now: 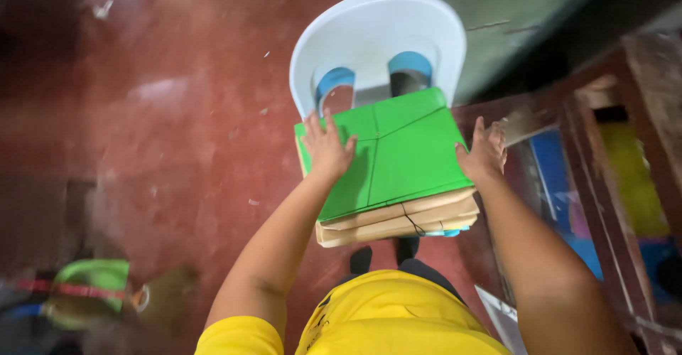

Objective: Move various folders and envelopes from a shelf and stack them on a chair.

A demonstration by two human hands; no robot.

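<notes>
Bundle on chair seat, between both hands: left hand flat on top, right hand open against right edge.

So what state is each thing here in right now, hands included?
Bundle: tied crosswise with dark string, green sheet on top, resting on the chair.
White plastic chair: upright, bearing the bundle.
Left hand: flat on the bundle's top left.
Right hand: open against the bundle's right edge.

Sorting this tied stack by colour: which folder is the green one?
The top folder, under the left hand; the folders below are tan.
</notes>
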